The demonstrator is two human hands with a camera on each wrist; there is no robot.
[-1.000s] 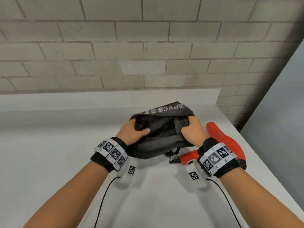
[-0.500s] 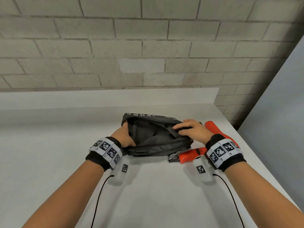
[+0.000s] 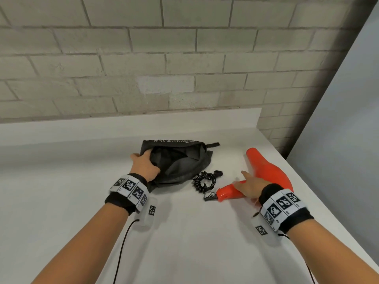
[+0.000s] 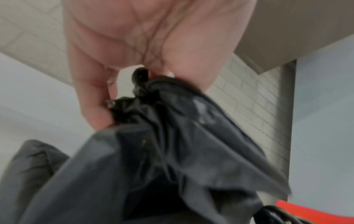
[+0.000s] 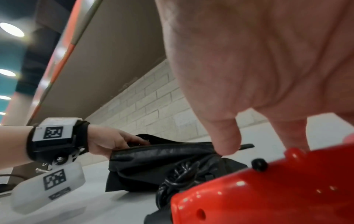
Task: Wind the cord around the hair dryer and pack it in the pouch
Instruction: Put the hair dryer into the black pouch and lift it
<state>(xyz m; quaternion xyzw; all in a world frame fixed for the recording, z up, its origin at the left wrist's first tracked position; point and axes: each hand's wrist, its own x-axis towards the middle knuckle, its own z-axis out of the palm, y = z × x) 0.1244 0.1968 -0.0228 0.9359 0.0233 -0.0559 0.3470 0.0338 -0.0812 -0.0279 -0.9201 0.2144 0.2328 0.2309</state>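
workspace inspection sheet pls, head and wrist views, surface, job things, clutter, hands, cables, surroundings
surface: white counter, pale and smooth.
job's things: black pouch lying open-mouthed; orange hair dryer on its side to the right of it; coiled black cord bunched between them, not wound on the dryer.
clutter: nothing seen.
grippers: left hand grips the pouch rim; right hand rests over the dryer handle, fingers not closed around it.
cables: thin black leads run from the wrist units.
surroundings: pale brick wall behind, grey panel at right.
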